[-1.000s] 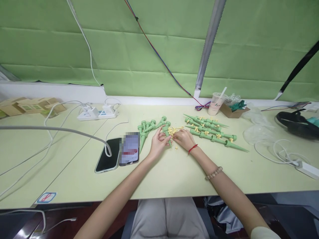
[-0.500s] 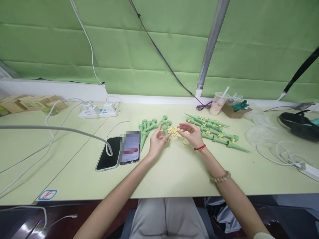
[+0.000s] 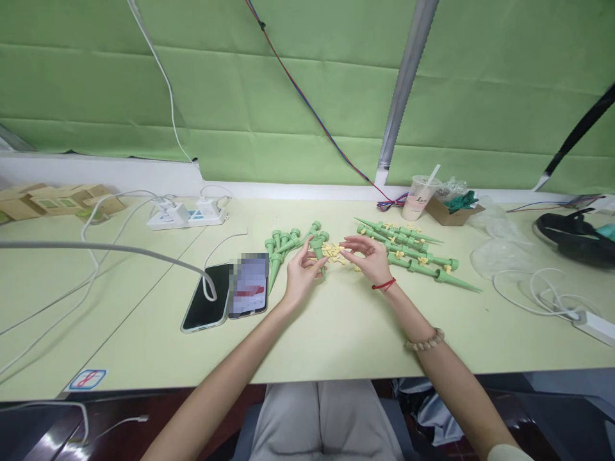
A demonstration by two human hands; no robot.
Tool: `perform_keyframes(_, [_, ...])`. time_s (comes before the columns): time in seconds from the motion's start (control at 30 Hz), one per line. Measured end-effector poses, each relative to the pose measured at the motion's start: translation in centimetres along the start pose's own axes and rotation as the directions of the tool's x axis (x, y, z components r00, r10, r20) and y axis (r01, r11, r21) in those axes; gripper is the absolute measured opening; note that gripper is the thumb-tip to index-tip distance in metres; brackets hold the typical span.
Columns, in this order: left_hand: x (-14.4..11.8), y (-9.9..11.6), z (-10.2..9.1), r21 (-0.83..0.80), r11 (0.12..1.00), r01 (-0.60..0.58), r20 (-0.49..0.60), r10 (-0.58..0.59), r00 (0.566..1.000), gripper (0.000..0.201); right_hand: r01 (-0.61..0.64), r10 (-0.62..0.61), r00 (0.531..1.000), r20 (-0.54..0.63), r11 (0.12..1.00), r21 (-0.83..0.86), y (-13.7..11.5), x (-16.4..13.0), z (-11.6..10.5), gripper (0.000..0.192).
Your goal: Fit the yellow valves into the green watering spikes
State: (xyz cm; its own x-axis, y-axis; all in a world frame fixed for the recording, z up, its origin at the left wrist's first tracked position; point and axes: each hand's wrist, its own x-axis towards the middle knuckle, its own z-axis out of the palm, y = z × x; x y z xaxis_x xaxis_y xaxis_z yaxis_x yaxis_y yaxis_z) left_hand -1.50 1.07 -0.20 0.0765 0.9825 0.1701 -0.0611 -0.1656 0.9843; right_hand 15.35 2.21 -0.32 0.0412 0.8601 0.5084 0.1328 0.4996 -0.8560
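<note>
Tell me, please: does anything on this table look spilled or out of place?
Small yellow pieces lie scattered loose between the hands, among the green spikes, and look spilled. A grey cable also rests across the dark phone. Nothing looks damaged.

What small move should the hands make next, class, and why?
Probably bring the right hand to the green spike in the left hand and press on a yellow piece. The spikes on the right carry yellow pieces; this one seems bare.
</note>
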Motion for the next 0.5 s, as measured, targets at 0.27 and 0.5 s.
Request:
perform_keyframes(0.27, [0.0,-1.0,-0.1,0.134,0.985,-0.104,0.074,0.095,0.993,0.068,-0.069,0.070,0.997,0.042,0.998,-0.007,-0.4,-0.5,0.8,0.034])
perform_keyframes(0.5, [-0.2,-1.5,0.2,0.361,0.901,-0.239,0.060,0.233,0.971,0.059,-0.213,0.213,0.974,0.070,0.977,-0.021,-0.1,-0.8,1.4,0.031])
